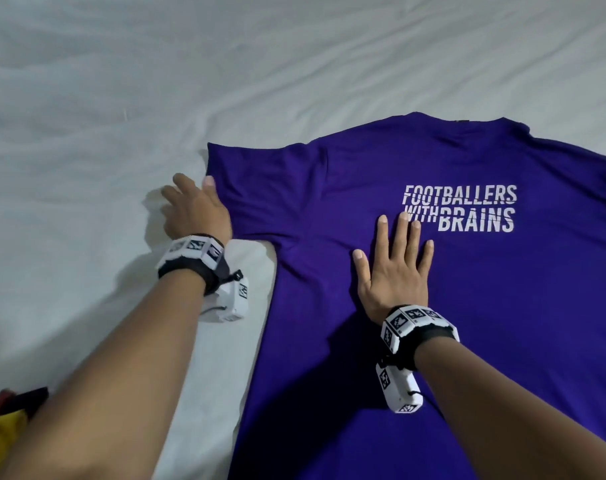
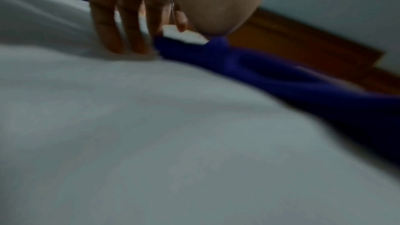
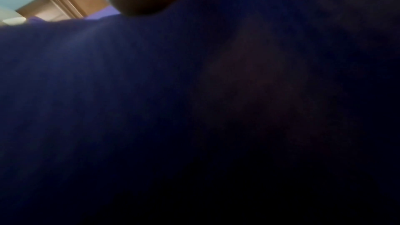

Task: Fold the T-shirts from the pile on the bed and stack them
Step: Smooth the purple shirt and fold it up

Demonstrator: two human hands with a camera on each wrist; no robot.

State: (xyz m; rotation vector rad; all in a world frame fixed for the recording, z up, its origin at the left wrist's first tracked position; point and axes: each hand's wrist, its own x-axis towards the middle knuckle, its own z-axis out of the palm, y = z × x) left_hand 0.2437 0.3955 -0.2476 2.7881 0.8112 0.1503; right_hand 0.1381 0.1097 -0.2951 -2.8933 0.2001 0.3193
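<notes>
A purple T-shirt [image 1: 416, 306] is laid flat on the white bed sheet [image 1: 104, 98], collar toward the far side, with the white print "FOOTBALLERS WITH BRAINS" facing up. It fills the right half of the head view and runs off the near and right edges.

The right hand [image 1: 395, 271] is pressed palm-down on the shirt's middle, just left of the print, with its fingers [image 1: 403, 237] straight and spread wide; nothing is gripped by it. The right wrist view is almost wholly filled by dark purple cloth, so the fingers cannot be seen there.

The left hand [image 1: 196, 209] is placed at the outer edge of the shirt's left sleeve [image 1: 260, 188], with the thumb on the purple cloth and the other fingers on the sheet beside it. In the blurred left wrist view, the fingers [image 2: 108, 28] are seen reaching down to the sheet right at the sleeve's hem [image 2: 179, 47]; whether the hem is pinched cannot be told.

A bundle of yellow and dark cloth [image 1: 3, 420] is seen at the near left corner, well apart from the shirt.
</notes>
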